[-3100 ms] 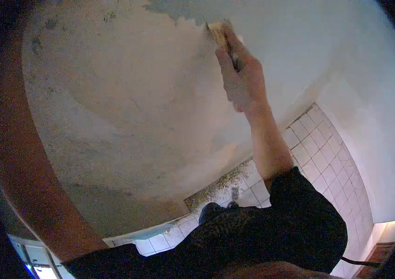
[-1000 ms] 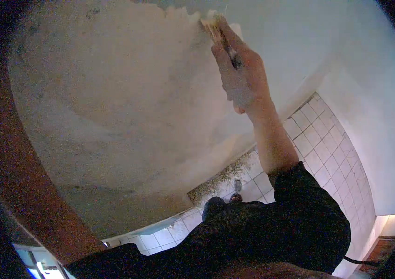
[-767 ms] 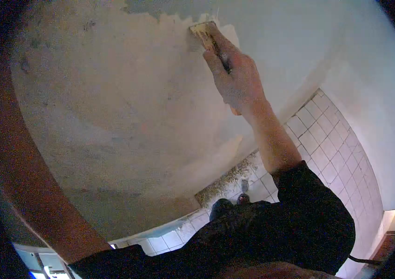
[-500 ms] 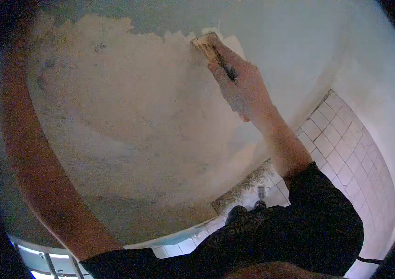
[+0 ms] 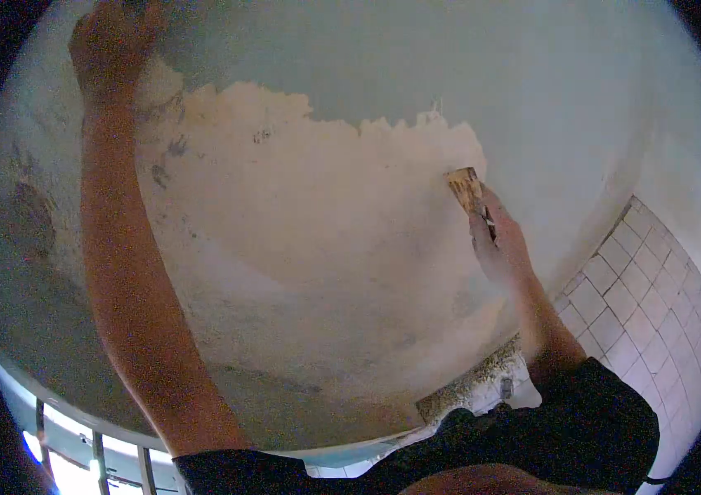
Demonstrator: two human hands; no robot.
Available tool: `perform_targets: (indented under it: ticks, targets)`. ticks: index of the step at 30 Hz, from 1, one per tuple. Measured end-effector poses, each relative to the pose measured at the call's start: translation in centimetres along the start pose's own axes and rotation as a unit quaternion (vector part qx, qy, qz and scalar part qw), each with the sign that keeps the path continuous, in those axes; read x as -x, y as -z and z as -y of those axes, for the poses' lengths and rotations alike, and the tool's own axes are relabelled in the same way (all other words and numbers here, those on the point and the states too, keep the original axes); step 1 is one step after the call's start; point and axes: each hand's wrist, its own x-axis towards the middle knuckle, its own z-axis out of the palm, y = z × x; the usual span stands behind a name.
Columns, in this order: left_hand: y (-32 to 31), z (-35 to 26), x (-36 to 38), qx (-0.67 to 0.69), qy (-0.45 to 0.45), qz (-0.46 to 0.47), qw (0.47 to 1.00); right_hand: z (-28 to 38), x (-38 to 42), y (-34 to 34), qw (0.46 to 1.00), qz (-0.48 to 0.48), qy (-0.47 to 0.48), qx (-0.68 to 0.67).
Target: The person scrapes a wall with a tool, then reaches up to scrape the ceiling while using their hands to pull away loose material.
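Note:
My right hand (image 5: 503, 239) is closed around the handle of a putty knife (image 5: 465, 188), whose wide, yellowish, stained blade points up and left. The blade overlaps the right part of a bare beige patch (image 5: 317, 198) on the wall, below its ragged upper edge. Pale blue-green paint (image 5: 416, 49) surrounds the patch above and to the right. At the top left, my left hand (image 5: 111, 49) is raised with its fingers curled in, near a small dark thing at the frame's edge that I cannot make out.
White tiles (image 5: 614, 297) run along the lower right. A strip of crumbled debris (image 5: 466, 388) lies along the base of the wall, beside my dark clothing. Bright light comes through bars (image 5: 99, 462) at the lower left. Dark marks (image 5: 33, 219) show on the wall at left.
The view has shifted, so the wall patch appears lower and further right. My right hand with the putty knife has come down from the patch's upper edge. My left hand has come into view.

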Motion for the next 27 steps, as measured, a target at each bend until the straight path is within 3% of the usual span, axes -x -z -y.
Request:
perform_targets:
  ticks: [1, 2, 4, 6, 8, 11, 14, 17, 19, 23, 25, 27]
  targets:
    - [-0.2, 5.9, -0.3, 0.110, 0.036, -0.027, 0.993, 1.4, 0.1, 0.3, 0.992, -0.044, 0.112, 0.044]
    - [0.0, 0.6, 0.0, -0.015, -0.002, 0.010, 1.000, 2.4, 0.2, 0.1, 0.968, -0.087, 0.220, 0.091]
    - [0.3, -11.7, 0.7, -0.266, -0.102, 0.049, 0.957, 5.5, 0.1, -0.2, 0.963, -0.110, 0.225, 0.105]
    - [0.0, -12.5, 0.7, -0.253, -0.109, 0.045, 0.960, 7.0, -0.4, -0.7, 0.956, -0.133, 0.233, 0.119]
    - [-0.1, -12.9, 1.3, -0.238, -0.121, 0.036, 0.963, 7.1, -0.5, -1.5, 0.968, -0.048, 0.165, 0.180]
    - [0.1, -12.4, 1.2, -0.224, -0.135, 0.025, 0.965, 6.9, -0.3, -2.0, 0.965, -0.071, 0.197, 0.158]
    - [0.1, -9.8, 0.3, -0.213, -0.091, 0.043, 0.972, 7.3, -0.7, -1.4, 0.970, -0.055, 0.204, 0.119]
    - [-0.4, -8.1, 0.0, -0.187, -0.163, 0.011, 0.969, 7.6, -1.1, -1.0, 0.967, -0.055, 0.211, 0.134]
    - [-0.1, -9.0, 0.0, -0.226, -0.153, 0.008, 0.962, 8.1, -1.4, -0.8, 0.965, -0.059, 0.216, 0.135]
    - [-0.2, -9.5, 0.2, -0.171, -0.081, 0.046, 0.981, 8.1, -1.0, -0.8, 0.965, -0.059, 0.193, 0.168]
    - [-0.4, -8.9, -0.1, -0.236, -0.188, 0.005, 0.953, 8.6, -1.3, -0.6, 0.964, -0.071, 0.200, 0.158]
    - [-0.3, -8.5, 0.1, -0.216, -0.164, 0.008, 0.962, 8.5, -1.5, -0.5, 0.965, -0.081, 0.200, 0.149]
